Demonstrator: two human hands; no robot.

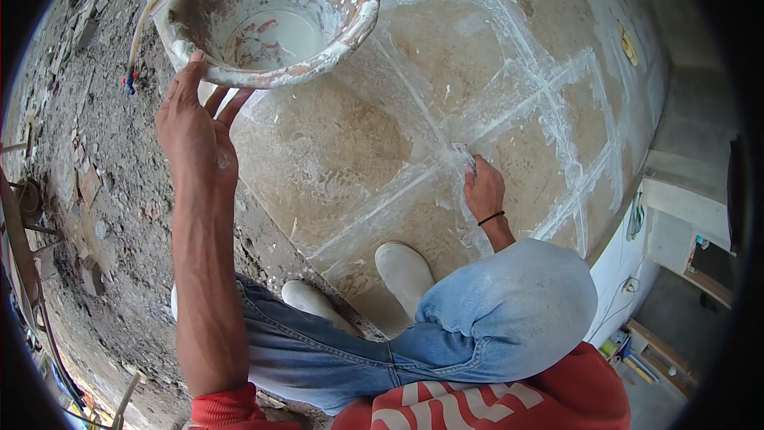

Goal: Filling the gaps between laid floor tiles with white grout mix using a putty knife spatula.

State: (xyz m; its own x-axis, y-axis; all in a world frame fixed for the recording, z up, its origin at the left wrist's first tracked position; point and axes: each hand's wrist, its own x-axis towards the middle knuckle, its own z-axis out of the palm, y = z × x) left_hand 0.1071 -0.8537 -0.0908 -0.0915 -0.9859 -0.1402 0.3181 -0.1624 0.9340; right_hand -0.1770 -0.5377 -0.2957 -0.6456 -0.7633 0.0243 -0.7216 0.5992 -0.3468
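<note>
My left hand [195, 123] grips the near rim of a round terracotta-coloured basin [290, 74], thumb over the lip and fingers underneath. White, milky grout [288, 36] lies in its bottom, and smears coat the inner wall and rim. Down at the floor, my right hand [484, 191] is closed on a small flat scraper [462, 156] coated in white, its exact kind unclear. The scraper touches the brown tile floor [450, 40] near where several white-smeared joints cross. A dark band circles my right wrist.
Rough rubble ground [103, 215] borders the tiles on the left, with a thin hose [142, 36] beside the basin. My white boots [404, 271] stand near the tile edge. A yellow sandal-like object [628, 44] lies far right, towards a concrete step and white wall [621, 291].
</note>
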